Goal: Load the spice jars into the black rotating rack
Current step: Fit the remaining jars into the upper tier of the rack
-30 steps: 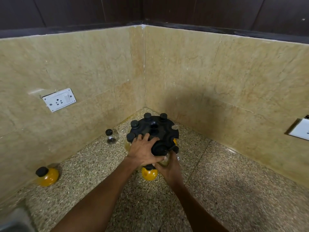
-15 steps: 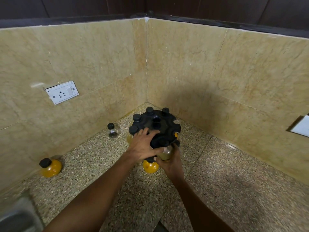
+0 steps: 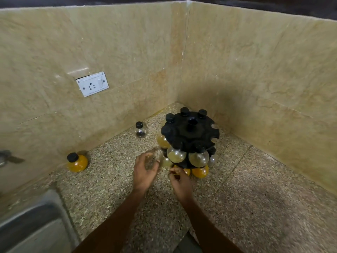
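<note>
The black rotating rack [image 3: 190,131] stands in the corner of the counter. Black-capped jars hang around its rim, and clear round jars [image 3: 198,157] and yellow jars [image 3: 200,172] fill its front and lower tier. My left hand [image 3: 145,170] hovers just left of the rack, blurred, fingers apart and holding nothing. My right hand [image 3: 180,182] is in front of the rack's base with loosely curled fingers near a lower yellow jar, gripping nothing. A loose yellow jar [image 3: 77,162] and a small clear jar [image 3: 140,129] with dark contents stand by the left wall.
Speckled stone counter [image 3: 246,198] bounded by tiled walls behind and to both sides. A steel sink [image 3: 31,225] lies at the lower left with a tap [image 3: 7,157] above it. A white wall socket [image 3: 92,84] sits on the left wall.
Both hands have come off the rack and drawn back toward me. The clear jar my right hand was fitting now hangs in the front of the rack. The camera tilted down.
</note>
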